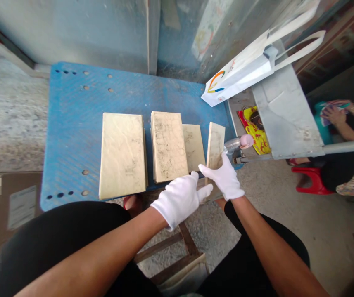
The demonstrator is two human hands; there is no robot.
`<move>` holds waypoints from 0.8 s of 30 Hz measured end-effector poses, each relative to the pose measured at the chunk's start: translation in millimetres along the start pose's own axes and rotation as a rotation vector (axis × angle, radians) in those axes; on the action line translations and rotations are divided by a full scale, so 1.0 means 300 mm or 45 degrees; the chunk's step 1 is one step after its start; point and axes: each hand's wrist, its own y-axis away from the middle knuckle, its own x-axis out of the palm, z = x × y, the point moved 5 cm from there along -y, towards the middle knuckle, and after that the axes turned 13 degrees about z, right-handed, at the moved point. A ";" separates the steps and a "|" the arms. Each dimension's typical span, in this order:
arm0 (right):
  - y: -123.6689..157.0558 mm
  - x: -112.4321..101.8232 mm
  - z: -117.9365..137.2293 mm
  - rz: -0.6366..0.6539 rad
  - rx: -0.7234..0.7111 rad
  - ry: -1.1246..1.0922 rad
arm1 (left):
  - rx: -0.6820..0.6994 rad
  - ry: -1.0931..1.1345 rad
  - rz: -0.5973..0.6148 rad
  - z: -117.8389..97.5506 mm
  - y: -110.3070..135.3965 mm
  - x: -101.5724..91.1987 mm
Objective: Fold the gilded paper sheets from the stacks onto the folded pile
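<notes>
1. At the right end of the blue tabletop (71, 123), a narrow beige tile (215, 144) lies just ahead of both hands, its long axis pointing away from the person.
2. Nearer is the right hand (226, 177), gloved white, fingers closed on the tile's near end.
3. Beside it, the left hand (179, 198) hovers open, holding nothing.
4. Cream glaze, dark smudges; three more tiles (167, 146) lie to its left.

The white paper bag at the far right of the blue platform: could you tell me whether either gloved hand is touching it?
No: the white paper bag lies apart at the back, while the right hand grips the rightmost tile and the left hand hovers beside it.
</notes>
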 end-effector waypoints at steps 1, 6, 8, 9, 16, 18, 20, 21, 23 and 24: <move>-0.043 -0.006 0.010 0.023 0.003 -0.021 | -0.023 -0.068 0.028 -0.003 0.001 0.011; -0.228 0.030 0.057 0.082 0.125 0.015 | 0.013 -0.399 0.327 -0.036 0.015 0.088; -0.276 0.069 0.071 0.111 0.188 0.069 | 0.008 -0.513 0.443 -0.040 0.025 0.119; -0.295 0.090 0.075 0.127 0.220 0.099 | 0.004 -0.561 0.480 -0.039 0.029 0.132; -0.374 0.210 0.079 0.207 0.378 0.251 | 0.025 -0.734 0.474 -0.031 0.024 0.197; -0.388 0.231 0.079 0.198 0.393 0.278 | 0.019 -0.751 0.414 -0.028 0.020 0.206; -0.399 0.247 0.080 0.204 0.409 0.308 | 0.031 -0.759 0.371 -0.025 0.018 0.220; -0.404 0.253 0.080 0.211 0.419 0.318 | 0.038 -0.760 0.352 -0.022 0.018 0.227; -0.412 0.261 0.081 0.225 0.443 0.317 | 0.064 -0.758 0.332 -0.018 0.019 0.241; -0.415 0.264 0.081 0.229 0.453 0.311 | 0.073 -0.758 0.330 -0.017 0.020 0.246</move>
